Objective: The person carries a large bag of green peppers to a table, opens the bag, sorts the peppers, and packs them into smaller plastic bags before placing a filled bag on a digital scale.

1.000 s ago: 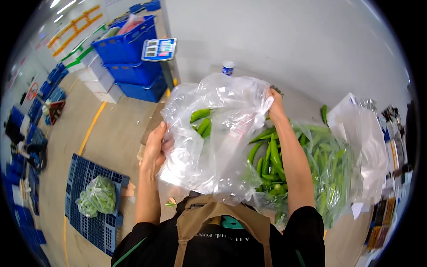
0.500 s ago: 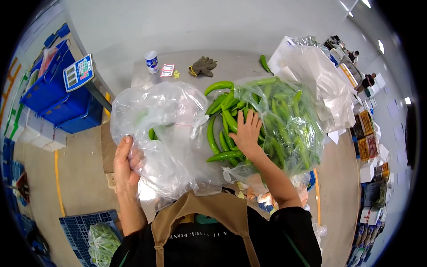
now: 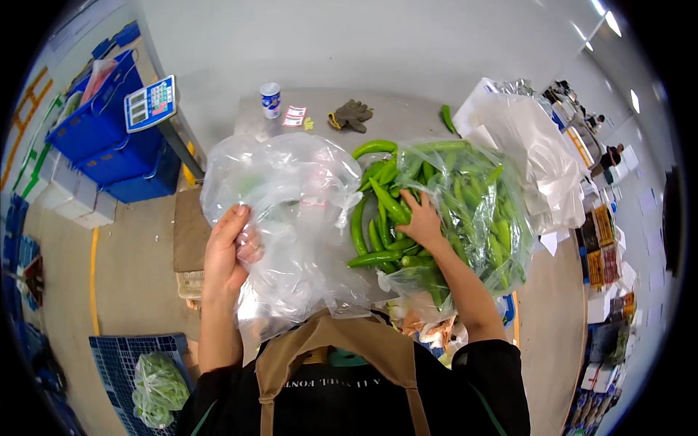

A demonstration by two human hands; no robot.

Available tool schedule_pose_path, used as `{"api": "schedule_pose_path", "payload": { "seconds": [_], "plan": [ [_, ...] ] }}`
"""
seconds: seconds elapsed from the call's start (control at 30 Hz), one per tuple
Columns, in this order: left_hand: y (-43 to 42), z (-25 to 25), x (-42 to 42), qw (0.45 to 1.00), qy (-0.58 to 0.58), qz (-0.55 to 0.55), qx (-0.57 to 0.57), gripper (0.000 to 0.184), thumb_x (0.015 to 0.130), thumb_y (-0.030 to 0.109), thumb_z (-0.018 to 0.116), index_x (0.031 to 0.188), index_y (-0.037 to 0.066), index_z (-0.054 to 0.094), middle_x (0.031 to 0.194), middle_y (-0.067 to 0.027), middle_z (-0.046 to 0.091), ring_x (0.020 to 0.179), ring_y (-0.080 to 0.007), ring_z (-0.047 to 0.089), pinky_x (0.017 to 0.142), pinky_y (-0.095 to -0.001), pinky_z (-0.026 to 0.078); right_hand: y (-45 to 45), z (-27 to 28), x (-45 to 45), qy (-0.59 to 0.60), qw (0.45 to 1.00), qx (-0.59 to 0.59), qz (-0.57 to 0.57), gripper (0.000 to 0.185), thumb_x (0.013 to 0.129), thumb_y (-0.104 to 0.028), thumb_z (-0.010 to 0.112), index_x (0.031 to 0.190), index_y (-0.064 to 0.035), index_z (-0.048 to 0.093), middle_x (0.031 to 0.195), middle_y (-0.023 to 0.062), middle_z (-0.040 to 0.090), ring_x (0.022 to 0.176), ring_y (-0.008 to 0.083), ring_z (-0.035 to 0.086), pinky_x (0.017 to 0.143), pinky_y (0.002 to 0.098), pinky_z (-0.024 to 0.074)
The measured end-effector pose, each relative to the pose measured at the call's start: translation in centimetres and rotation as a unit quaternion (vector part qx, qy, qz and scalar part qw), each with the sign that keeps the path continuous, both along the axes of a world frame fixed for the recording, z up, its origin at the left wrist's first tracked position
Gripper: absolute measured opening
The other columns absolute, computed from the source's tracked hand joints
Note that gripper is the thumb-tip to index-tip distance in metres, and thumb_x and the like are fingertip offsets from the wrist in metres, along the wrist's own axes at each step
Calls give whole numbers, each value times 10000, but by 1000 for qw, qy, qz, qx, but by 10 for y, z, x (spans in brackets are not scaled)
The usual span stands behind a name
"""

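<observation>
Out front, holds both bare forearms (image 3: 220,320) well apart! Has the left hand (image 3: 231,236) curled into a grip, thumb uppermost. And there, shows the right hand (image 3: 423,221) angled inward, back upward, with thumb apart from bent fingers.

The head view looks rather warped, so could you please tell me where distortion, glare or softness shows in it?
Head view: scenery curves toward the edges and the corners go black; highlights streak the clear bag and the plastic over the green peppers; the ceiling lights glare at upper right; the stacked goods at far right lack clear detail.
</observation>
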State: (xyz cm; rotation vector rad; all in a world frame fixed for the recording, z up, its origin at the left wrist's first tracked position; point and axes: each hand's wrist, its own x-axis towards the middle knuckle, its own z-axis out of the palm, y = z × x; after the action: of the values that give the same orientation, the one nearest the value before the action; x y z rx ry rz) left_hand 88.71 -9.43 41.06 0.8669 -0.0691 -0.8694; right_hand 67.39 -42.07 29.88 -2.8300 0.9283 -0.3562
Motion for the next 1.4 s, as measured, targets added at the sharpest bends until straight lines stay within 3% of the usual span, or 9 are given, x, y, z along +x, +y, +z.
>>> {"api": "schedule_pose_path", "payload": {
  "seconds": [0.33,0.57,0.7,0.8,0.93,1.07,1.23,1.3,1.4],
  "plan": [
    [-14,4,-2,994,-89,20,62,117,902,203,565,866,92,559,602,28,467,428,-68,357,416,-227,281,-15,24,-15,-209,971,76,89,592,620,-59,693,1195,-96,557,1069,115,614,954,260,606,831,327,471],
    [-44,14,-5,992,-99,40,63,201,919,236,549,998,54,585,636,20,485,476,-70,409,436,-229,330,-33,86,-18,-313,885,309,151,611,665,-21,707,1232,39,486,1065,74,593,970,125,556,865,278,444],
    [-56,18,1,996,-71,13,58,240,918,250,555,1064,61,587,640,38,468,482,-58,390,434,-229,337,-49,106,2,-400,794,420,182,605,660,-83,736,1204,11,490,1073,102,596,970,212,600,867,333,482],
    [-58,22,7,997,-59,-16,43,242,919,264,554,1074,82,591,630,58,439,488,-45,371,424,-226,326,-48,132,25,-357,744,490,281,597,639,-140,762,1162,7,515,1069,107,599,960,220,602,851,337,486],
    [-48,26,16,997,-48,-23,47,237,919,332,543,1084,172,600,557,78,352,443,-21,292,401,-192,268,-12,151,61,-47,863,363,349,696,597,-134,738,1245,-14,515,1069,70,601,999,184,563,905,313,420],
    [-34,33,18,994,-66,-40,72,292,919,362,533,1146,185,581,528,77,314,391,-27,231,364,-196,233,18,106,102,116,811,454,350,683,651,-157,730,1278,-28,492,1090,87,609,996,194,569,891,306,427],
    [-28,26,-2,986,-54,-138,71,305,941,333,496,1177,151,561,493,61,337,352,-32,260,330,-195,221,22,74,176,71,685,717,106,418,803,-160,653,1166,9,535,1032,121,618,910,222,610,813,373,494],
    [-33,18,-15,985,-12,-164,47,307,942,324,495,1189,149,547,490,55,348,346,-36,266,323,-197,223,32,57,218,-103,598,792,66,356,837,-170,622,1122,27,545,1024,136,616,862,235,620,764,362,516],
    [-33,15,-20,987,37,-159,14,316,951,304,481,1226,153,513,493,54,357,334,-36,270,317,-200,226,51,73,237,-113,645,748,111,346,903,-281,543,1112,-6,547,1008,104,609,881,233,592,806,352,505]
  ]
}}
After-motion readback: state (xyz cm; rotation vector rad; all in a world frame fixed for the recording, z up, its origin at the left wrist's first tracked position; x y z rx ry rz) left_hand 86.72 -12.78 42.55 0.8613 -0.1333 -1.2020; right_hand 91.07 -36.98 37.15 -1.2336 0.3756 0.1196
